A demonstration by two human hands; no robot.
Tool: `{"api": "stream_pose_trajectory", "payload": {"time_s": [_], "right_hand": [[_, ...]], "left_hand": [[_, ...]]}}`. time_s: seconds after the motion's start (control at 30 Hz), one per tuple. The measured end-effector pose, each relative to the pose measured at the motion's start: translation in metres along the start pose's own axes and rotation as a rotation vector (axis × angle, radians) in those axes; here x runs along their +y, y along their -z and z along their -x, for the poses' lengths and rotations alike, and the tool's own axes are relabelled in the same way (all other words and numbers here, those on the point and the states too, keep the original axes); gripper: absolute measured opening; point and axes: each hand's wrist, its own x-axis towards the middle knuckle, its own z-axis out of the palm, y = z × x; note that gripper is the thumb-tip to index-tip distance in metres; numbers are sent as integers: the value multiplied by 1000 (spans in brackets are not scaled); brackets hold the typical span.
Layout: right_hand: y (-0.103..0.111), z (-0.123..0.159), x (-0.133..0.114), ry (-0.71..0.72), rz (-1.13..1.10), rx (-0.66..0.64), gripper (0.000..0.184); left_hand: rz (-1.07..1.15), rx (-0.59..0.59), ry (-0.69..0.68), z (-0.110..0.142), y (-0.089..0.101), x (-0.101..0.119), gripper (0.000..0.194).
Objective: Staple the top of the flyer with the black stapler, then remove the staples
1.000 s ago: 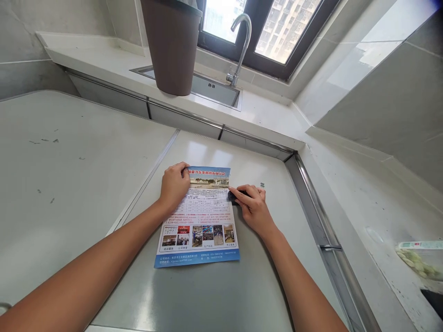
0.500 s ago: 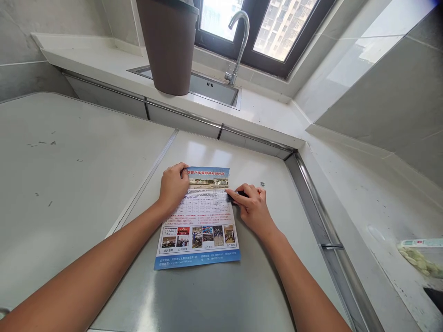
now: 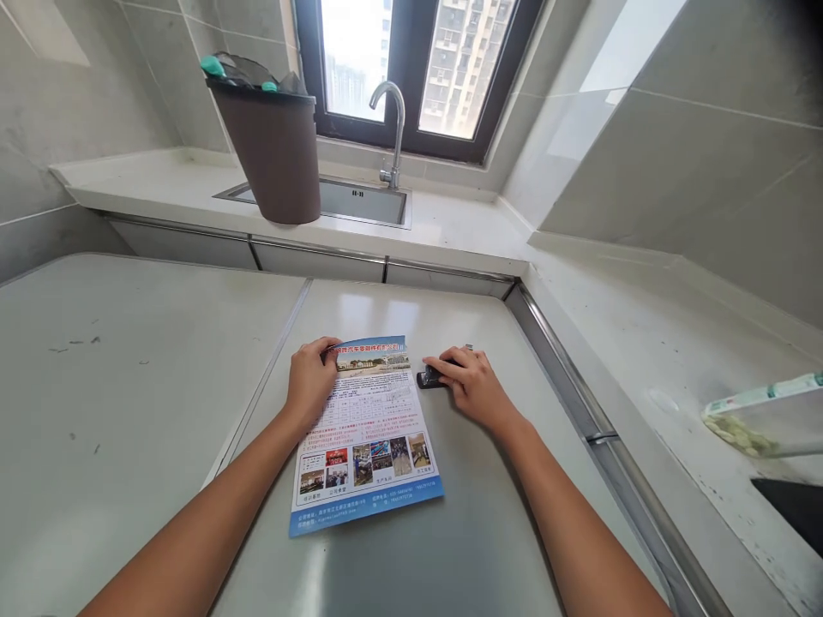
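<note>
The right hand (image 3: 468,379), fingers wrapping the black stapler (image 3: 428,379), is now drawing clear, just right of the flyer (image 3: 369,420), apparently freeing its edge; the left hand (image 3: 312,377) is pinching its upper-left corner.

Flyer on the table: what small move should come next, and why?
Perhaps bring the black stapler left to the edge of the flyer: the right hand holds it just off the sheet's right side, while the left hand grips the upper left corner.
</note>
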Motion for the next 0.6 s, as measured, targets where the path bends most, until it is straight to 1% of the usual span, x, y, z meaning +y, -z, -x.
{"api": "stream_pose_trajectory", "payload": {"time_s": [0.13,0.2,0.27,0.33,0.4,0.47,0.53,0.6], "right_hand": [[0,6,19,-81,-85,47,55],[-4,8,26,-123,-137,69,51],[-9,8,30,-187,-166,157,44],[-12,6,27,-246,-171,285,41],[-13,1,16,-273,-196,388,41],[-16,-6,-5,-265,-251,422,41],[-21,-16,-34,-233,-312,387,43],[-31,-28,-65,-200,-349,311,46]], "left_hand": [[-7,-5,-4,0,0,1,31],[-8,-3,-34,1,1,3,33],[-14,12,-73,1,2,5,34],[-19,37,-90,1,3,6,35],[-13,54,-86,2,4,6,35],[6,72,-64,2,4,4,33],[42,109,-28,1,5,1,31],[93,153,12,0,5,-3,30]]}}
